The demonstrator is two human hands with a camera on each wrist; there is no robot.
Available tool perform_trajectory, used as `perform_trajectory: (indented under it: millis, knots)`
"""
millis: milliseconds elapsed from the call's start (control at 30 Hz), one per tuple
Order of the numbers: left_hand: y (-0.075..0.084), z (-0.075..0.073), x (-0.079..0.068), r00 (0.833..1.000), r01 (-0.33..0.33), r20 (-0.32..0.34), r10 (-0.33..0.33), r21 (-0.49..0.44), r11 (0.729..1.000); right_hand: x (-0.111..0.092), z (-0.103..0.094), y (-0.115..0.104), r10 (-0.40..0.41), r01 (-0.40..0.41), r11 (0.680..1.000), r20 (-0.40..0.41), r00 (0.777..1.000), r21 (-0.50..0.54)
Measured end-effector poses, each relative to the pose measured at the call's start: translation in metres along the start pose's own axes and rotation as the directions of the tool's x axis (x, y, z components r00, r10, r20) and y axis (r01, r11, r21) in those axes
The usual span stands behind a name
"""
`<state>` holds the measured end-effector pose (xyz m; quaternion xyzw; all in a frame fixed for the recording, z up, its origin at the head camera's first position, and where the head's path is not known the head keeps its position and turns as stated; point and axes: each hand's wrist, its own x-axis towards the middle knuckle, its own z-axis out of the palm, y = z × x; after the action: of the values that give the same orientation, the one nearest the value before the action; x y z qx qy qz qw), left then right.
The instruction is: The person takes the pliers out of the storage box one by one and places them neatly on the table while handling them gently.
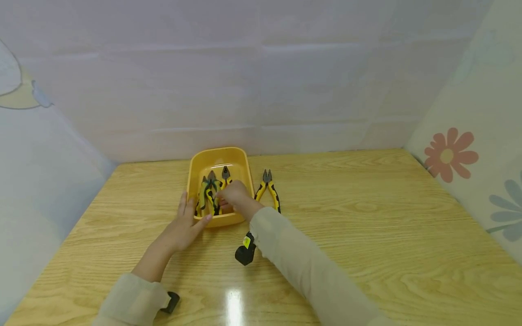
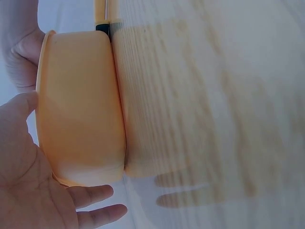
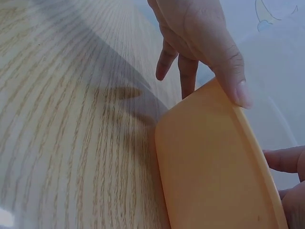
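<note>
A yellow plastic tray [image 1: 223,220] stands on the table with several pliers [image 1: 211,177] in it, their grips yellow, green and black. My left hand [image 1: 188,228] spans its near left corner, thumb at the near rim and fingers straight along the left side. In the left wrist view the thumb tip touches the rim [image 2: 41,76]. My right hand [image 1: 235,194] reaches down into the tray, over the handles of the pliers with dark jaws [image 1: 226,172]. I cannot tell whether its fingers hold these handles; the tray wall hides them in both wrist views.
Another pair of pliers [image 1: 267,177] with yellow and black handles lies spread on the table [image 1: 367,217], just right of the tray. A pale wall [image 1: 261,90] rises behind the table's back edge. The right forearm [image 1: 302,262] crosses over the table's front.
</note>
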<state>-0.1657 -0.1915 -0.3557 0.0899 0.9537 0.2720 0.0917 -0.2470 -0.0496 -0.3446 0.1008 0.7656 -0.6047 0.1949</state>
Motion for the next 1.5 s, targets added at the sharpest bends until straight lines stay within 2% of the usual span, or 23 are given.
perform_trajectory:
  millis: [367,1100,1267,1500]
  knots:
    - [-0.003,-0.001,-0.003,1.000,0.004,0.003,-0.004,-0.003,1.000,0.007,0.009,0.004,0.026,-0.026,0.999,0.007,1.000,0.023]
    - [-0.006,0.000,-0.002,1.000,0.007,-0.008,-0.007,0.003,1.000,0.013,0.020,0.007,0.065,-0.063,0.997,-0.042,0.997,0.047]
    - [-0.007,0.000,-0.001,1.000,0.011,-0.005,-0.011,0.004,1.000,0.016,0.021,0.007,0.067,-0.066,0.994,-0.015,0.998,0.085]
    - [-0.007,0.001,-0.001,1.000,0.004,-0.004,-0.004,0.003,1.000,0.019,0.018,0.009,0.096,-0.105,0.972,0.052,0.994,0.210]
